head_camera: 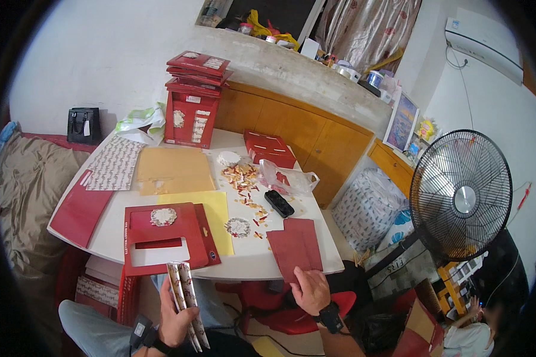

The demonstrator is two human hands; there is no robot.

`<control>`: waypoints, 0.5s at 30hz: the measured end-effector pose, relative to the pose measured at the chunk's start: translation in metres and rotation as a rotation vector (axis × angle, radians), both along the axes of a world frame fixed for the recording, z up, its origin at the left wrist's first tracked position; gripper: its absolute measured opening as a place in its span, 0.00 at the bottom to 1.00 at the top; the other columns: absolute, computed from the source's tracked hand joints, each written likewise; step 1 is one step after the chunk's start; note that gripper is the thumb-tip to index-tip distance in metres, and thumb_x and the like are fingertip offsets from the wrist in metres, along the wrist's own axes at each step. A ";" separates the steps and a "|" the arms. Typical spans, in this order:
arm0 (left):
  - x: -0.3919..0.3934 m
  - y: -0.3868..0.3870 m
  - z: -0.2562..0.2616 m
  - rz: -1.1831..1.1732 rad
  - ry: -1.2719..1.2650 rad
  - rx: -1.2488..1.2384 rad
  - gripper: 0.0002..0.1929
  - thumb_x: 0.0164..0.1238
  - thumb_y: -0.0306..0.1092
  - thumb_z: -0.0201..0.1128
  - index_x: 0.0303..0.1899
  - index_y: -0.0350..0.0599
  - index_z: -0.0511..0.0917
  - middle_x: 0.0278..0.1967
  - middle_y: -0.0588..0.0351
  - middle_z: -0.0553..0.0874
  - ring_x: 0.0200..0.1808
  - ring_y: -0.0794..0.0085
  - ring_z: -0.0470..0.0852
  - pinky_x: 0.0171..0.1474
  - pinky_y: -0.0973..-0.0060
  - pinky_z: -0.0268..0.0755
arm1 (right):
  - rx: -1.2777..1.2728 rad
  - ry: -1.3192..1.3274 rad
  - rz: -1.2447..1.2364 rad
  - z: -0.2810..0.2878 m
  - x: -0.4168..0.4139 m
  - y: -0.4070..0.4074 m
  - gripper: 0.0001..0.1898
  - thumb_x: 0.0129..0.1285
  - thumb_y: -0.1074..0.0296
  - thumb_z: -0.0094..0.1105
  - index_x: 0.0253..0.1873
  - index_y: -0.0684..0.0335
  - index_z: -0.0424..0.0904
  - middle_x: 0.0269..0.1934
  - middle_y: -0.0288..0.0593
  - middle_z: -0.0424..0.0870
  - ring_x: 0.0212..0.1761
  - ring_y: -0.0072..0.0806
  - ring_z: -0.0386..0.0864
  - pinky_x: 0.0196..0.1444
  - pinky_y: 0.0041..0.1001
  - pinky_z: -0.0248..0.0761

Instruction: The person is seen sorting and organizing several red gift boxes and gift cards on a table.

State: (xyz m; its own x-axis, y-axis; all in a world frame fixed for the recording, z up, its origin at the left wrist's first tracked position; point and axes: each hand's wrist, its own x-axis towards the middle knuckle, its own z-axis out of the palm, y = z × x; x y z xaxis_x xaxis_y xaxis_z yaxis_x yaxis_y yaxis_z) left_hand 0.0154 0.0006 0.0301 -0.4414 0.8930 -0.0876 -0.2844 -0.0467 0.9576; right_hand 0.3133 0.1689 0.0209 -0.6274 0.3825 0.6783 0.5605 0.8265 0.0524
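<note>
My left hand (174,317) grips a bundle of folded, patterned paper pieces (184,290), upright in front of the table's edge. At the front right of the white table (250,267), my right hand (311,290) has its fingertips on the lower end of some flat red cards (295,250). Whether it pinches them is hidden. A red cardboard package (201,261) with cut-out windows lies nearest my left hand. It carries a round scalloped paper wreath tag (163,217). Another wreath tag (237,227) rests to its right on the tabletop.
Small red and tan paper scraps (240,178) surround a black oblong object (279,204). Tan sheets (174,167), a patterned sheet (114,163) and stacked red packages (192,116) lie farther back. A floor fan (464,199) stands right; a person (469,337) is at lower right.
</note>
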 end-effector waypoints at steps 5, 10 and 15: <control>-0.004 -0.003 -0.007 0.016 0.022 0.027 0.50 0.43 0.27 0.64 0.72 0.40 0.47 0.47 0.53 0.73 0.43 0.72 0.74 0.46 0.74 0.73 | -0.086 -0.101 -0.241 0.006 -0.009 0.000 0.31 0.51 0.66 0.68 0.63 0.60 0.72 0.62 0.52 0.72 0.63 0.50 0.68 0.63 0.50 0.62; -0.008 -0.006 -0.017 -0.013 -0.013 0.028 0.51 0.47 0.26 0.65 0.73 0.39 0.42 0.53 0.50 0.72 0.50 0.68 0.75 0.55 0.69 0.72 | -0.101 0.070 -0.266 -0.002 0.000 0.011 0.24 0.49 0.79 0.60 0.55 0.62 0.79 0.60 0.53 0.76 0.61 0.52 0.72 0.63 0.44 0.66; 0.000 0.009 -0.036 -0.006 0.008 0.057 0.50 0.51 0.26 0.70 0.71 0.34 0.42 0.54 0.49 0.75 0.52 0.69 0.77 0.56 0.69 0.72 | -0.197 0.563 -0.183 0.054 -0.028 -0.048 0.22 0.56 0.83 0.54 0.57 0.67 0.78 0.55 0.54 0.81 0.58 0.49 0.78 0.67 0.42 0.63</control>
State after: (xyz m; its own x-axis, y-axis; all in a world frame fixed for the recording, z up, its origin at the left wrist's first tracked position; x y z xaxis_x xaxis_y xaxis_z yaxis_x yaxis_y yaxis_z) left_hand 0.0157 0.0095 -0.0061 -0.4361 0.8993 -0.0331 -0.2771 -0.0992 0.9557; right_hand 0.2858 0.1211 0.0746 -0.1060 0.6017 0.7917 0.5913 0.6782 -0.4362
